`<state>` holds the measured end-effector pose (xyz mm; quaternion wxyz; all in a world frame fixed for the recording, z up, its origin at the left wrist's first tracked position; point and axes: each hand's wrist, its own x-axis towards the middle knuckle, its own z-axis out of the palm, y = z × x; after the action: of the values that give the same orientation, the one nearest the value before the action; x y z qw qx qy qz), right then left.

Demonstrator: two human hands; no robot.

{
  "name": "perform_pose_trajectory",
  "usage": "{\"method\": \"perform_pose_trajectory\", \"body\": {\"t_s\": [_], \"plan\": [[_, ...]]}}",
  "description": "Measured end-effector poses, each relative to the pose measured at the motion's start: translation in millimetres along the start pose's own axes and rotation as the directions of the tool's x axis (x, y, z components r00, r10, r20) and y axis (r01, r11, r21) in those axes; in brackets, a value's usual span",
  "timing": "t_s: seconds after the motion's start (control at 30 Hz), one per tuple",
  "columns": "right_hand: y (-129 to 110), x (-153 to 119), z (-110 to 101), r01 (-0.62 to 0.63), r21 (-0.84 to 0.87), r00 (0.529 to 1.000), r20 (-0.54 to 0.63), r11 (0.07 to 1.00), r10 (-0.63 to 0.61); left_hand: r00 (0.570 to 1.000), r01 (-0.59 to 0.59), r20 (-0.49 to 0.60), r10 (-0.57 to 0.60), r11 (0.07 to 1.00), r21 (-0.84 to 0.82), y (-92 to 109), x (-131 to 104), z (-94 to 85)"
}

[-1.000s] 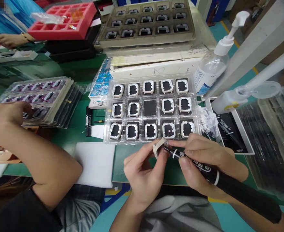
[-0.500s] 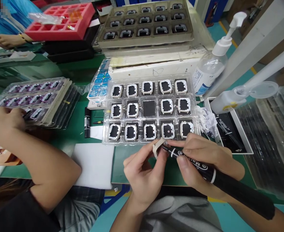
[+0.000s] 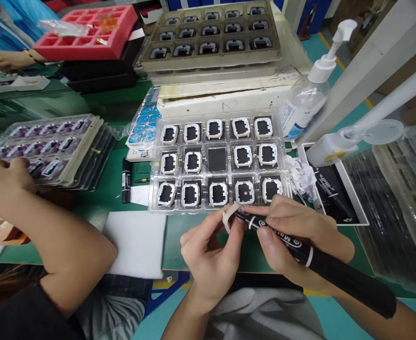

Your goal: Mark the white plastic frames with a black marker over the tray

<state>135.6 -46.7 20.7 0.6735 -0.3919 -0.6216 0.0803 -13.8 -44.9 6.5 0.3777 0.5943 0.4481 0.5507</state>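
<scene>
At the near edge of the desk [image 3: 174,238], the left hand [image 3: 213,255] grips a pale frame [image 3: 228,215]; the right hand [image 3: 300,226] has its grip closed around a black marker [image 3: 321,264], its tip at the pale frame. Just beyond lies a clear tray [image 3: 229,160] with white frames [image 3: 184,194]; farther is a brown tray [image 3: 211,59].

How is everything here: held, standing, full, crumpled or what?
Left hand: pinching the frame
Right hand: gripping the marker
Frame: held, tilted
Marker: uncapped, tip at the frame
Spare marker: lying, seemingly capped
Clear tray: mostly filled
Pump bottle: standing
Paper: crumpled
White sheet: lying flat
</scene>
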Motion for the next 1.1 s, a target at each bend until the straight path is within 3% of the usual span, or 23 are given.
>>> {"method": "perform_pose_trajectory", "body": {"t_s": [0.23, 0.4, 0.47, 0.7, 0.9, 1.1], "plan": [[1.8, -1.2, 2.4, 0.004, 0.012, 0.999, -0.039, 1.000, -0.003, 1.000, -0.016, -0.013, 0.016, 0.999, 0.051, -0.9, -0.6, 0.0], [-7.1, 10.0, -16.2, -0.036, -0.028, 0.973, 0.226, 0.999, 0.041, 0.998, -0.054, -0.005, 0.055, 0.994, 0.099, -4.1, -0.9, -2.2], [-9.5, 11.8, -21.8, -0.056, -0.034, 0.960, 0.273, 0.998, 0.063, 0.997, -0.078, 0.001, 0.079, 0.989, 0.123, -4.7, -0.4, -3.2], [-8.4, 13.4, -20.1, -0.033, -0.026, 0.967, 0.252, 0.999, 0.039, 0.991, -0.133, 0.029, 0.130, 0.971, 0.196, -2.1, 2.3, -5.4], [-9.8, 15.6, -17.4, -0.064, -0.011, 0.965, 0.253, 0.998, 0.064, 0.994, -0.108, 0.035, 0.103, 0.974, 0.199, -3.0, 3.4, -5.8], [-11.3, 12.6, -16.3, -0.123, -0.008, 0.965, 0.231, 0.992, 0.121, 0.986, -0.164, 0.035, 0.160, 0.961, 0.224, -2.5, 6.1, -3.1]]}}
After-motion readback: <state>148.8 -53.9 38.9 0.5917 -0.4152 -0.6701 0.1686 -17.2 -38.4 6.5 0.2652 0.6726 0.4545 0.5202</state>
